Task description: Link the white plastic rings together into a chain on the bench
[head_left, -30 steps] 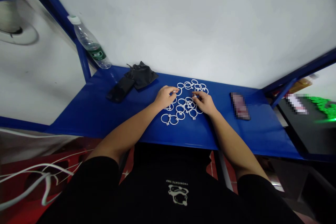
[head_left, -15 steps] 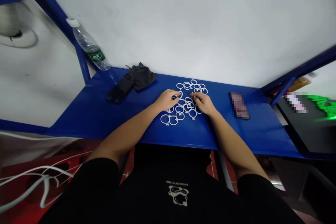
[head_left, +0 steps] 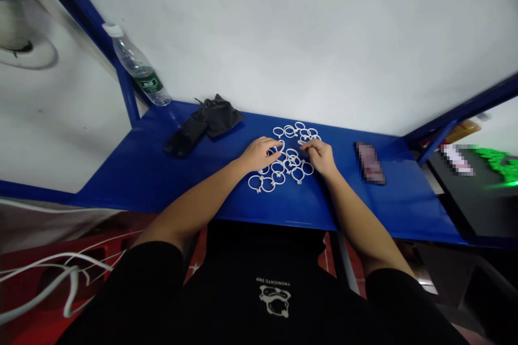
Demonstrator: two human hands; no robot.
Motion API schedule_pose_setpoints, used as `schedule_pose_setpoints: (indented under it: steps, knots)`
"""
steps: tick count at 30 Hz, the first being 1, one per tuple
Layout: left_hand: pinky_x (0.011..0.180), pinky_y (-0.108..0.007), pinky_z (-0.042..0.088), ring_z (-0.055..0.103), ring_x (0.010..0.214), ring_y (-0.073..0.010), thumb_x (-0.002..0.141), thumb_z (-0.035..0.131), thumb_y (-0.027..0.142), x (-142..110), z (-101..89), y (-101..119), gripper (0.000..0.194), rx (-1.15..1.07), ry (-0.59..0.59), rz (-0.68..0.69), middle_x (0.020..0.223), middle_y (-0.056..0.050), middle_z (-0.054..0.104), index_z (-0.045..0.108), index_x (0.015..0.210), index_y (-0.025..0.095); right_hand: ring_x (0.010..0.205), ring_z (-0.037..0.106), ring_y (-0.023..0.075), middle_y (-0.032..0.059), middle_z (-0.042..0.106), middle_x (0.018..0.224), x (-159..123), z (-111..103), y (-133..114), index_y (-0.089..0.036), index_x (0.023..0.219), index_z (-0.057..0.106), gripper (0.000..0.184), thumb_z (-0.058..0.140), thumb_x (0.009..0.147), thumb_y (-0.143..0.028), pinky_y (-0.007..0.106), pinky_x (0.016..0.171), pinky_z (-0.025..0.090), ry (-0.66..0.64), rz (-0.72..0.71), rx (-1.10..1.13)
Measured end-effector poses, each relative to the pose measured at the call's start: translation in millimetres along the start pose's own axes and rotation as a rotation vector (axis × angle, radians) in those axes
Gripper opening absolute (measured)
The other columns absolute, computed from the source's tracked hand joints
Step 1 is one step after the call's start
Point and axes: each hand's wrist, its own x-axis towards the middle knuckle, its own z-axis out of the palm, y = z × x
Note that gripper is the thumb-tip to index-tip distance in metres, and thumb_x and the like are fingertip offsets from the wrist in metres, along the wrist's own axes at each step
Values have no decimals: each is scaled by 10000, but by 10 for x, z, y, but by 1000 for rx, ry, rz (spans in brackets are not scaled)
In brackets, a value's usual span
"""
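Several white curtain rings (head_left: 278, 167), each with a small tab or eyelet, lie loosely grouped on the blue tabletop (head_left: 218, 188). My left hand (head_left: 259, 154) rests at the left side of the group, thumb and fingers apart. Its fingertips are close to one ring (head_left: 281, 145), but I cannot tell whether they touch it. Across from it, my right hand (head_left: 319, 155) has its fingers curled and pinched at the right side of the group. A bit of a white curtain ring (head_left: 300, 142) shows at those fingertips; the fingers partly hide it.
A plastic bottle (head_left: 148, 81) leans at the back left near the blue frame. A black crumpled bag (head_left: 220, 116) and a dark phone-like object (head_left: 184, 137) lie left of the rings. A blurred-out phone-shaped item (head_left: 370, 163) lies to the right. The white wall (head_left: 283, 48) stands behind.
My right hand has shifted slightly right, its fingers now more tightly curled. My left hand has barely moved, with its thumb a little further from its fingers. The rings look much the same.
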Motion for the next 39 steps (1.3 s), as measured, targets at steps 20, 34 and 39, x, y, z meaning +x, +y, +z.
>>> schedule_pose_setpoints:
  steps: [20, 34, 39]
  knots:
    - [967, -424, 596, 725, 1009, -225, 985, 720, 261, -9, 25, -44, 221, 16, 10, -38, 1037, -74, 782, 765, 1197, 213, 1150, 718, 328, 145, 720, 1322, 29, -103, 72, -223, 1228, 746, 318, 600, 947, -248, 486, 962, 611, -67, 207, -340]
    - [715, -294, 529, 646, 635, -128, 1014, 641, 297, -30, 23, -10, 246, -37, 85, -27, 702, 21, 701, 766, 1202, 199, 893, 688, 267, 114, 728, 1079, 22, -47, 43, -224, 1114, 750, 237, 548, 996, -267, 373, 786, 539, -166, 201, -394]
    - [755, -309, 552, 658, 694, -145, 1001, 675, 283, -21, 35, -38, 195, -7, 120, -7, 712, 10, 691, 783, 1143, 203, 922, 679, 269, 120, 726, 1053, 11, -9, -30, -217, 1076, 725, 228, 517, 1006, -280, 394, 839, 546, -67, 92, -283]
